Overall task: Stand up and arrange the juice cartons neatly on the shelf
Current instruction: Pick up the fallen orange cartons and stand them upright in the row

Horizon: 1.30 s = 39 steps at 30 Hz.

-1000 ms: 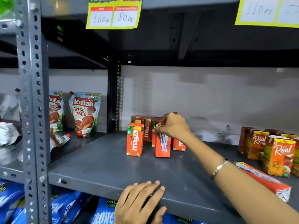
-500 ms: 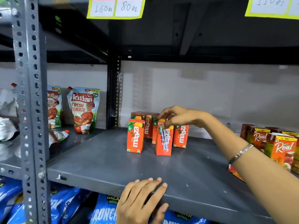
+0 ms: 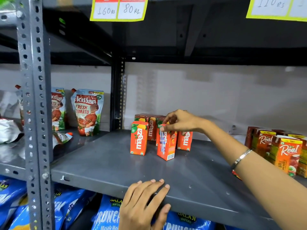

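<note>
Several small orange Maaza juice cartons stand on the grey metal shelf (image 3: 106, 165). One upright carton (image 3: 138, 138) stands front left. A second front carton (image 3: 166, 144), turned at an angle with its straw side facing me, has my right hand (image 3: 179, 121) pinching its top corner. Behind it another carton (image 3: 185, 141) stands upright, and more cartons (image 3: 150, 128) sit in a back row. My left hand (image 3: 142, 201) rests flat on the shelf's front edge, fingers on top and thumb under the lip.
Real juice cartons (image 3: 288, 155) crowd the shelf's right end, with another carton lying partly hidden under my forearm. Kissan tomato pouches (image 3: 87, 112) stand beyond the upright post (image 3: 33, 97) on the left. Blue snack bags (image 3: 108, 216) fill the shelf below. Price tags (image 3: 118, 9) hang overhead.
My right hand lifted from over the cartons to a pinch on the angled front carton's top. The carton behind it, earlier mostly hidden, now shows standing upright. My left hand stayed on the edge.
</note>
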### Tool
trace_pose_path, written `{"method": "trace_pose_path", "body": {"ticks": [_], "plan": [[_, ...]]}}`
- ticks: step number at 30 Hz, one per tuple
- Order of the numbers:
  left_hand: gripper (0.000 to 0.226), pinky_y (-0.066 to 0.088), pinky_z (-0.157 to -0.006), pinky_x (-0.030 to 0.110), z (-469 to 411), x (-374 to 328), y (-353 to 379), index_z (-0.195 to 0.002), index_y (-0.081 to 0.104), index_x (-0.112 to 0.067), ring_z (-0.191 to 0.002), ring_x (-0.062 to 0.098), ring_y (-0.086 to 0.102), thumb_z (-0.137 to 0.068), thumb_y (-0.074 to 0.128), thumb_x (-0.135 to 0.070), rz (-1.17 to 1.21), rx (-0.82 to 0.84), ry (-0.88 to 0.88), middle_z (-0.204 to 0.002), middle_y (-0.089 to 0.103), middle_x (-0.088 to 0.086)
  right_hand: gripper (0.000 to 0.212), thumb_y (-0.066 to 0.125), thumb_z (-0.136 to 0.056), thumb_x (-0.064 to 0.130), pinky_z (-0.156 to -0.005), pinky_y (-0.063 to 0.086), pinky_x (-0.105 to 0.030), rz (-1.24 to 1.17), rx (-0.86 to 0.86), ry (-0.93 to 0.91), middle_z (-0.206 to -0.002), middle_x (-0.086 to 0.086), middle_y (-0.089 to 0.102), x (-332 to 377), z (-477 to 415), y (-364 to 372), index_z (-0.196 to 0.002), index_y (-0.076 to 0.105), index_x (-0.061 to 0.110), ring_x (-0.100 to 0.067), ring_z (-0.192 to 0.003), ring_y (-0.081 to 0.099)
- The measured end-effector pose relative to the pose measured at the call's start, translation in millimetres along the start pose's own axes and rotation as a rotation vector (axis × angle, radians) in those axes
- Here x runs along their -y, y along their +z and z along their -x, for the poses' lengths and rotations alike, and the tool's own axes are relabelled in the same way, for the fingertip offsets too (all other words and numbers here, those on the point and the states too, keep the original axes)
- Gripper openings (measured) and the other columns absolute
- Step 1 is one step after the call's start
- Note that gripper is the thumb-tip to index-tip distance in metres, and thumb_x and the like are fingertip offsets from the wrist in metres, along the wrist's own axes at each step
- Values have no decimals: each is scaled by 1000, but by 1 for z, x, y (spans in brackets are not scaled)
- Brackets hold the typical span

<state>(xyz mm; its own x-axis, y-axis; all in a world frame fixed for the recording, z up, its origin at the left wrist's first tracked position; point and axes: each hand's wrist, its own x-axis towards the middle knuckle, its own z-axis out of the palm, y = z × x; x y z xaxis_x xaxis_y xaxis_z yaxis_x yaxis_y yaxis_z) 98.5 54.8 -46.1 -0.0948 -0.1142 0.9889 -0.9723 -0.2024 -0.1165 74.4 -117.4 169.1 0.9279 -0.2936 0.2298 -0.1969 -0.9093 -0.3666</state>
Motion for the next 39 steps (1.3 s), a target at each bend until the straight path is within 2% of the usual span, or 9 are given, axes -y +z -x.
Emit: {"method": "trace_pose_path", "body": {"ticks": [2,6,9,14,20,23,28,33,39], "plan": [[31,44,-88,28,0,-1,0,-99,70,-26,-99,8,59,-90,44,-39,8,-3,-3,-100,71,-6,47,66,-81,29,-81,48,-20,-56,88,-43,-120,-1,58,-1,5,-5,-125,53,21,-16,-108,54],[32,44,-88,28,0,-2,-1,-95,72,-23,-99,8,59,-89,45,-39,7,9,-10,-101,71,-6,44,54,-83,-4,-78,50,-12,-227,221,-111,-125,-2,61,-5,10,-14,-120,59,17,-13,-107,58],[32,43,-90,27,0,-2,-2,-95,72,-23,-100,8,58,-89,46,-38,9,8,-26,-102,71,-6,31,62,-84,8,-79,49,-23,-143,187,-138,-112,-6,65,-3,7,-11,-113,65,19,-18,-96,60],[28,42,-93,26,1,-2,-2,-102,68,-25,-102,7,58,-88,46,-38,19,12,-30,-102,71,-6,35,70,-76,33,-83,38,-24,-26,76,-176,-87,22,50,-1,0,-1,-110,67,24,-10,-95,48],[26,42,-92,27,0,-2,-3,-106,63,-27,-102,8,57,-88,48,-38,21,18,-23,-103,70,-6,50,60,-80,5,-94,40,-22,-65,225,-137,-126,6,52,0,3,-9,-125,55,28,-8,-111,50],[26,42,-92,27,0,-2,-4,-103,66,-26,-102,8,58,-88,48,-37,23,15,-27,-103,71,-6,46,63,-81,8,-96,45,-29,-29,210,-145,-122,2,58,-2,2,-9,-124,58,26,-15,-111,55],[29,42,-92,27,0,-3,-3,-98,70,-24,-101,8,58,-88,47,-37,20,8,-30,-101,71,-5,47,72,-75,34,-87,39,-23,-25,130,-132,-92,25,52,-7,0,-7,-120,61,25,-9,-101,51],[28,44,-89,28,-1,-3,-2,-100,68,-26,-100,7,58,-89,45,-38,15,2,-23,-100,71,-6,46,67,-81,26,-104,40,-35,-88,118,-141,-133,1,51,-11,-1,-3,-125,55,30,-17,-119,50],[32,43,-88,28,-2,-4,-2,-95,73,-23,-100,8,57,-90,44,-38,-4,18,-25,-99,71,-5,38,61,-85,18,-96,42,-30,-117,128,-135,-121,5,58,-11,1,-3,-122,58,24,-13,-109,53]]}}
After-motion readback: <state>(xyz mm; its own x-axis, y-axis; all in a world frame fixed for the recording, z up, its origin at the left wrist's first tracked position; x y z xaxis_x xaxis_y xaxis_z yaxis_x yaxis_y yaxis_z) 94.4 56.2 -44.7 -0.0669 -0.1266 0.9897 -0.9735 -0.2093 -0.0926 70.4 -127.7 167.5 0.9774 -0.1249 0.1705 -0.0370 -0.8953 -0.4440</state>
